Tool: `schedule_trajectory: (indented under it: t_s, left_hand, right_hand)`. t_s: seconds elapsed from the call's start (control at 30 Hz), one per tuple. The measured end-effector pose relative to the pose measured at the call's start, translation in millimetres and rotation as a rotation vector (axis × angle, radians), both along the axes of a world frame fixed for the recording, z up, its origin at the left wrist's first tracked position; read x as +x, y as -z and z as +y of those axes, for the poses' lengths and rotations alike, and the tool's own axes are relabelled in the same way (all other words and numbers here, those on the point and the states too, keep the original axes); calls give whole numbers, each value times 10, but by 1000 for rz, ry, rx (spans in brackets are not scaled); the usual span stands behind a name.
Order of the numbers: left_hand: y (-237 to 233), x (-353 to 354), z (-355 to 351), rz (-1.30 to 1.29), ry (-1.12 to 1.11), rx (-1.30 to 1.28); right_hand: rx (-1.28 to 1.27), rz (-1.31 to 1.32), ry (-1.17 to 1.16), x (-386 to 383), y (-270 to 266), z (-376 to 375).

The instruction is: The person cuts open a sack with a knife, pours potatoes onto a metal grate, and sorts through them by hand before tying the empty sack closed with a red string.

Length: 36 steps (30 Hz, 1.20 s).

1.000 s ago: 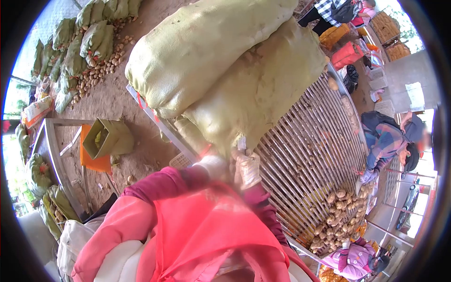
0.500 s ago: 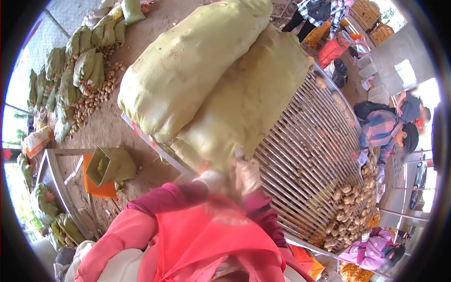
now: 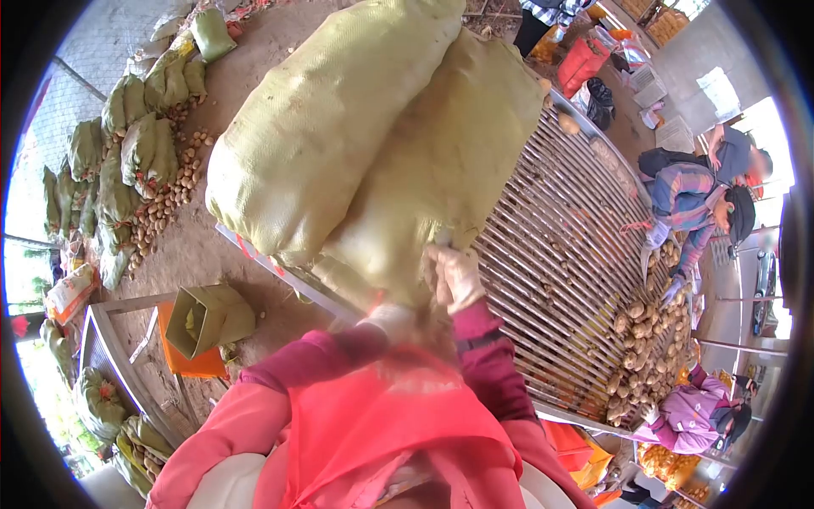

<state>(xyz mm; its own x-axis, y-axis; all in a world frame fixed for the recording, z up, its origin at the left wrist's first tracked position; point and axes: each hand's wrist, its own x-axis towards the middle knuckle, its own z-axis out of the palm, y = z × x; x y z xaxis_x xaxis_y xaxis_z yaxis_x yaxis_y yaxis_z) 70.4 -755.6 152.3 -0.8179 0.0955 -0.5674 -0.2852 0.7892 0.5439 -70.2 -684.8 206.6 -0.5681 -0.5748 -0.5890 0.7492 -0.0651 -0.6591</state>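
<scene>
The sacks (image 3: 331, 127) are yellow-green weave, the sleeves (image 3: 485, 356) maroon, the apron (image 3: 381, 424) coral.

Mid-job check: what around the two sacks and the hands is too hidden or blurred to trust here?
Head view, left hand: motion-blurred, so its grip cannot be told.
Head view, right hand: glove and sack folds hide what it pinches at the lower sack.
Mouth of the lower sack: covered by both hands.
Far end of the upper sack: cut off by the top edge.
Part of the slatted table beneath the sacks: hidden by them.
</scene>
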Motion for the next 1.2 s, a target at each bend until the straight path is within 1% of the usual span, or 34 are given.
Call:
schedule_trajectory:
  t_s: [0.07, 0.1, 0.2, 0.23, 0.27, 0.3, 0.33, 0.37, 0.47, 0.57, 0.63, 0.7, 0.77, 0.87, 0.9, 0.93, 0.97, 1.0, 1.07, 1.17, 1.2]
  left_hand:
    - [97, 14, 31, -31, -23, 2]
    - [61, -30, 24, -42, -32, 5]
    - [-109, -91, -17, -35, -11, -7]
    - [60, -56, -10, -5, 2, -4]
    - [121, -88, -17, -30, 7, 4]
    - [88, -118, -9, -62, 16, 17]
    - [-47, -151, 0, -99, 29, 33]
    - [-206, -191, -29, -94, 98, 40]
    - [-26, -101, 14, -72, 97, -88]
    - [194, -154, 16, -78, 58, 0]
    - [369, -86, 39, -4, 46, -24]
    - [470, -16, 63, 32, 63, -41]
    - [500, -8, 32, 42, 94, -67]
    - [63, -90, -20, -5, 119, -35]
    - [329, -49, 17, 18, 93, -6]
    - [812, 31, 75, 42, 67, 21]
    - [937, 19, 71, 25, 88, 50]
    - [933, -21, 58, 7, 108, 78]
    - [940, -196, 20, -113, 243, 137]
    - [435, -311, 47, -242, 261, 112]
    - [256, -299, 25, -256, 206, 79]
  right_hand:
    - [-28, 27, 81, 152, -101, 66]
    - [-38, 25, 124, 197, -151, 60]
    - [-26, -9, 46, -6, -108, -36]
    - [27, -18, 40, -26, -187, -61]
    - [19, -10, 44, -38, -179, -86]
    - [17, -9, 52, -14, -150, -72]
    - [18, -13, 64, 33, -145, -33]
    - [-7, -26, 63, 93, -195, 5]
    - [3, -62, 80, 177, -171, 114]
    - [-35, -113, 100, 202, -168, 108]
    - [-61, -75, 141, 230, -95, 79]
    - [-37, -71, 132, 246, -81, 115]
    - [19, -93, 57, 215, -118, 137]
    - [-46, -30, 111, 250, -97, 94]
    - [-15, -10, 96, 228, -74, 92]
    - [14, 10, 79, 194, -32, 78]
    - [41, 31, 62, 156, 10, 53]
    - [35, 21, 81, 130, 42, 9]
    - [19, 2, 115, 71, 109, -113]
    - [40, 154, 72, 91, 284, -54]
    - [41, 134, 78, 132, 238, -36]
